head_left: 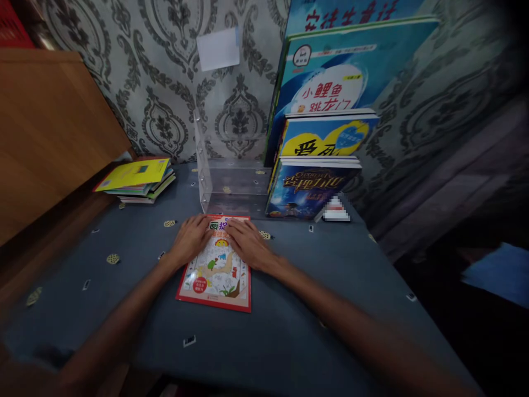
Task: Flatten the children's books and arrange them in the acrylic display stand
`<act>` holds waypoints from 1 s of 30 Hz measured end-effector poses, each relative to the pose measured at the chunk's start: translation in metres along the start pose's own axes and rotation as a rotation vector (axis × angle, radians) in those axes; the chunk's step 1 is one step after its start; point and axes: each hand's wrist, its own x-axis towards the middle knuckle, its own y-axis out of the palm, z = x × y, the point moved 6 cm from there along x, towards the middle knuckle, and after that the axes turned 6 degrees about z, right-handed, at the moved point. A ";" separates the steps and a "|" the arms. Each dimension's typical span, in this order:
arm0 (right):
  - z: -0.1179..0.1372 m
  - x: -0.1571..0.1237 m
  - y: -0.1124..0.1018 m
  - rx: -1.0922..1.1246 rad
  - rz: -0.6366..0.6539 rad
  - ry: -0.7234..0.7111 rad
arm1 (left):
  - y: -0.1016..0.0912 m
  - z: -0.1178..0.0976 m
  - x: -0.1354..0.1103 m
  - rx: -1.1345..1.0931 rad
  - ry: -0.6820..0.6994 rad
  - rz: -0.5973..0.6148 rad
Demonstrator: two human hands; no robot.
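On a blue-grey patterned tablecloth (351, 264), just before a clear plastic tiered rack (239, 181): a thin, red-bordered paper picture book (221, 275).
The left hand (192, 237) and right hand (250, 245) lie part-curled over its far end; whether they pinch or merely rest, I cannot tell. It looks light, bendy and slick-covered, so probably best held by both side edges.

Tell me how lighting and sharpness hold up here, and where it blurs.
Head view, overall: dim light, the far right falling nearly to black; head view, middle: the red-bordered book fairly sharp, small glints on the transparent rack; head view, below: left forearm and right forearm blurring toward the bottom; head view, right: a triangular thing pixelated beside the standing books.
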 end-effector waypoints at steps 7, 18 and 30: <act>-0.016 -0.003 0.000 -0.013 0.019 0.124 | 0.013 0.008 -0.003 0.032 -0.049 -0.044; -0.057 -0.033 -0.011 0.008 -0.052 0.186 | 0.002 -0.004 -0.002 0.116 -0.070 -0.009; -0.054 -0.031 -0.008 -0.024 -0.052 0.194 | 0.014 -0.063 0.035 -0.015 0.163 0.061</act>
